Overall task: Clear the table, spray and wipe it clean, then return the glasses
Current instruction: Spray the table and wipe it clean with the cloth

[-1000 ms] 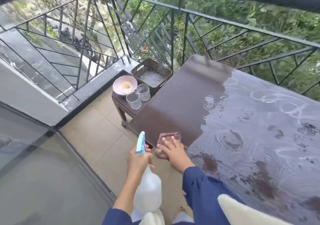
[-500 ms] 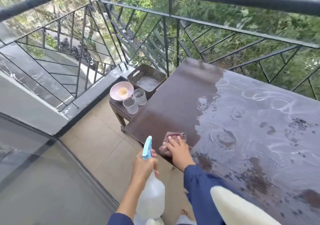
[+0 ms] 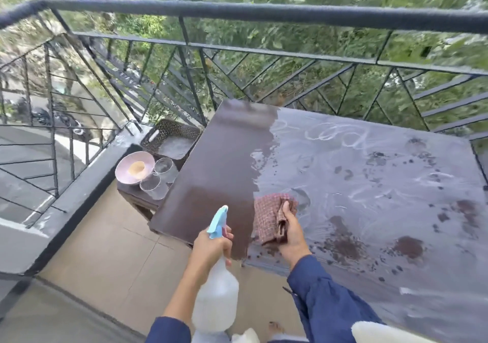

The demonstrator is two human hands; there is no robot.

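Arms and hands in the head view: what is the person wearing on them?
Both arms wear dark blue sleeves. The left sleeve is pushed up, leaving the forearm bare; the right sleeve reaches the wrist, loose and creased. Left hand and right hand are bare: no gloves, no visible jewellery.

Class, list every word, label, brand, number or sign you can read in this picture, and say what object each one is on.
None: no readable text shows anywhere.
White translucent spray bottle with a light blue trigger: no label visible.
Reddish checked cloth: pattern only.
Dark brown wet table: only whitish ring marks and smears, not writing.
Pink bowl, two clear glasses and dark woven basket: unmarked.
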